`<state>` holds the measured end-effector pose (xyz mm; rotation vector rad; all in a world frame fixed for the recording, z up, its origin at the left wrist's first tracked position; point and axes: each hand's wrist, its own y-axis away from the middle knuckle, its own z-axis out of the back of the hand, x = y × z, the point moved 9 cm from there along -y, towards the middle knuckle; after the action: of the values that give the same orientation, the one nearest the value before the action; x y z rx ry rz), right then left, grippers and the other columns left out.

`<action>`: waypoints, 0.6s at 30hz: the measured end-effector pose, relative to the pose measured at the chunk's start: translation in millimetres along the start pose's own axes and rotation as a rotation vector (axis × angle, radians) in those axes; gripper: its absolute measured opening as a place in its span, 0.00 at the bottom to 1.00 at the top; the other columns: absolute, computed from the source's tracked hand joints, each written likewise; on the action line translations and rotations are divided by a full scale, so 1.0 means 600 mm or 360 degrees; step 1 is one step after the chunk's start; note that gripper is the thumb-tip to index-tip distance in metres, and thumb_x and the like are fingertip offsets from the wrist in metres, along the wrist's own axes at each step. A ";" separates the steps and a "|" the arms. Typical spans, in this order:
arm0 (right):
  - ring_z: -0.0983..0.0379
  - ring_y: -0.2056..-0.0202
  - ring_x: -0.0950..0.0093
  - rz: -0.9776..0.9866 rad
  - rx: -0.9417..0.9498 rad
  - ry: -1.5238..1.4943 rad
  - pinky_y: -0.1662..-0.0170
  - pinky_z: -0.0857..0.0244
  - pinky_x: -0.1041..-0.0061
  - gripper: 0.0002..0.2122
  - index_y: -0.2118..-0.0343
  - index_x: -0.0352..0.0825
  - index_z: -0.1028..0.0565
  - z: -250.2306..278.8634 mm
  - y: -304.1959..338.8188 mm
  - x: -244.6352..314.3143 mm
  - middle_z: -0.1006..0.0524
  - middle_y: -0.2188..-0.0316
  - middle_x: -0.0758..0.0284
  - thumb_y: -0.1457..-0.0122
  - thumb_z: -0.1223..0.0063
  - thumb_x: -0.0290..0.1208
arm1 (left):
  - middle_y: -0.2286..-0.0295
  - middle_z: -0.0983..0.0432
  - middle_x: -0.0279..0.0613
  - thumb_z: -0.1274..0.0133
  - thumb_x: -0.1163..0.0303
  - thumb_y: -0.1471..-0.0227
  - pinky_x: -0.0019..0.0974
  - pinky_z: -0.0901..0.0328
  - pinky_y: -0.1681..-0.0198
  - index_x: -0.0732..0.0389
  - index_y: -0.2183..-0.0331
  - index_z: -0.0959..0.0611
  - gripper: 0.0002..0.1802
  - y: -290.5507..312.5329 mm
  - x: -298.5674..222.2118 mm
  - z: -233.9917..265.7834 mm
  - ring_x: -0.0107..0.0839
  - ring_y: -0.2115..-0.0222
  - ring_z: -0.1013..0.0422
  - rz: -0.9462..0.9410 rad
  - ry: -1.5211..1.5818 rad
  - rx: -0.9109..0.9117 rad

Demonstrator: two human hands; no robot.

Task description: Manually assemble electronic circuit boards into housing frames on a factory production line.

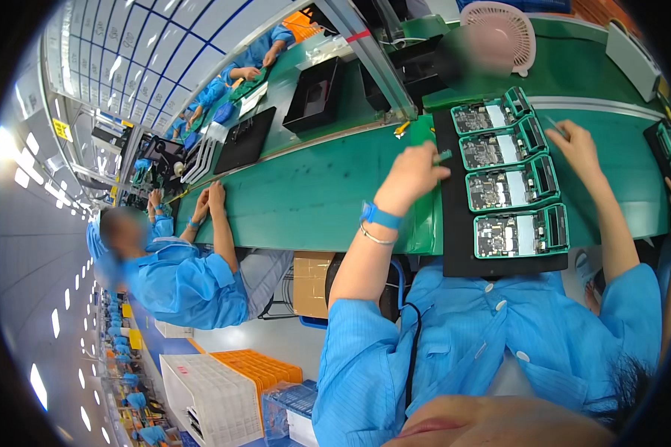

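My left hand (416, 176), fingers closed, pinches a small green circuit board (443, 157) at the left edge of a black mat (455, 216). On that mat lies a column of several open green-framed device housings, with exposed circuit boards; the nearest housing (498, 237) is close to my body and the farthest housing (484, 118) is at the mat's far end. Right of the farthest housing, my right hand (576, 149) is closed on a thin light-coloured tool (555, 125) whose tip points toward the housings. Its exact kind is too small to tell.
The green bench (313, 197) stretches left, where a co-worker (179, 276) in blue sits. A metal post (376, 59) rises beyond my left hand. Black trays (313, 93) and a pink basket (499, 37) stand at the back. Crates (216, 387) are on the floor.
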<state>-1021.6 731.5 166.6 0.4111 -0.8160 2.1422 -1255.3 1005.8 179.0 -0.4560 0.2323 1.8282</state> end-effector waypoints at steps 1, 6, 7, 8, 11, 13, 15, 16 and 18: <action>0.28 0.76 0.59 0.0035 -0.0100 0.0060 0.70 0.36 0.65 0.21 0.65 0.30 0.21 0.023 -0.006 0.018 0.23 0.76 0.56 0.39 0.44 0.49 | 0.65 0.19 0.56 0.34 0.61 0.53 0.51 0.29 0.58 0.67 0.64 0.21 0.22 -0.012 -0.006 0.024 0.58 0.61 0.24 -0.0037 0.0089 -0.0193; 0.26 0.69 0.69 0.0105 -0.0025 -0.0242 0.64 0.34 0.67 0.17 0.59 0.34 0.21 0.060 -0.062 0.064 0.22 0.71 0.60 0.31 0.56 0.43 | 0.71 0.25 0.58 0.51 0.74 0.49 0.55 0.33 0.64 0.65 0.71 0.22 0.06 -0.113 -0.062 0.033 0.58 0.65 0.28 -0.0651 -0.0240 -0.0468; 0.23 0.63 0.66 0.0411 -0.0235 -0.0276 0.60 0.32 0.66 0.15 0.58 0.34 0.21 0.054 -0.072 0.076 0.20 0.66 0.58 0.32 0.55 0.41 | 0.74 0.27 0.56 0.53 0.78 0.53 0.55 0.34 0.66 0.63 0.73 0.22 0.05 -0.133 -0.055 0.031 0.57 0.68 0.29 -0.0633 -0.0141 -0.0578; 0.22 0.61 0.63 0.0400 -0.0101 -0.0072 0.59 0.30 0.66 0.13 0.60 0.35 0.21 0.039 -0.088 0.114 0.20 0.65 0.59 0.35 0.52 0.39 | 0.73 0.26 0.55 0.53 0.78 0.53 0.56 0.34 0.66 0.63 0.72 0.21 0.06 -0.156 -0.030 0.024 0.56 0.67 0.29 -0.0460 -0.0109 -0.0490; 0.23 0.62 0.60 0.0652 -0.0031 -0.0075 0.61 0.30 0.62 0.11 0.65 0.38 0.21 -0.016 -0.117 0.177 0.20 0.67 0.63 0.40 0.44 0.41 | 0.71 0.23 0.52 0.42 0.70 0.46 0.48 0.31 0.62 0.60 0.64 0.13 0.08 -0.172 0.017 0.024 0.50 0.65 0.25 -0.0530 0.0108 -0.0908; 0.24 0.64 0.60 0.0816 0.0030 0.0045 0.62 0.30 0.61 0.09 0.69 0.38 0.22 -0.047 -0.124 0.183 0.23 0.70 0.63 0.40 0.45 0.38 | 0.71 0.24 0.50 0.41 0.74 0.47 0.44 0.31 0.63 0.62 0.64 0.13 0.07 -0.183 0.003 0.007 0.48 0.67 0.25 -0.0534 0.0194 -0.0925; 0.25 0.67 0.62 0.0980 0.0064 0.0164 0.65 0.32 0.61 0.08 0.70 0.37 0.24 -0.070 -0.127 0.194 0.27 0.72 0.65 0.42 0.43 0.37 | 0.71 0.25 0.48 0.41 0.76 0.47 0.41 0.32 0.65 0.64 0.65 0.14 0.06 -0.183 -0.010 0.001 0.45 0.69 0.26 -0.0546 0.0266 -0.0916; 0.25 0.67 0.63 0.0995 0.0112 0.0206 0.66 0.32 0.62 0.09 0.70 0.36 0.24 -0.080 -0.131 0.199 0.28 0.72 0.65 0.42 0.42 0.36 | 0.71 0.26 0.47 0.42 0.76 0.46 0.41 0.32 0.66 0.64 0.65 0.14 0.06 -0.186 -0.012 -0.002 0.44 0.70 0.26 -0.0524 0.0295 -0.0906; 0.25 0.69 0.62 0.1033 0.0128 0.0231 0.67 0.32 0.62 0.09 0.72 0.35 0.24 -0.085 -0.139 0.201 0.28 0.72 0.66 0.44 0.40 0.37 | 0.72 0.26 0.47 0.42 0.76 0.46 0.40 0.32 0.67 0.64 0.65 0.15 0.05 -0.188 -0.019 -0.008 0.43 0.71 0.27 -0.0540 0.0315 -0.0925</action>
<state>-1034.6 873.7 227.4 0.0175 -0.8587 2.7696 -1144.3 1028.0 187.8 -1.0189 -0.2435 1.4949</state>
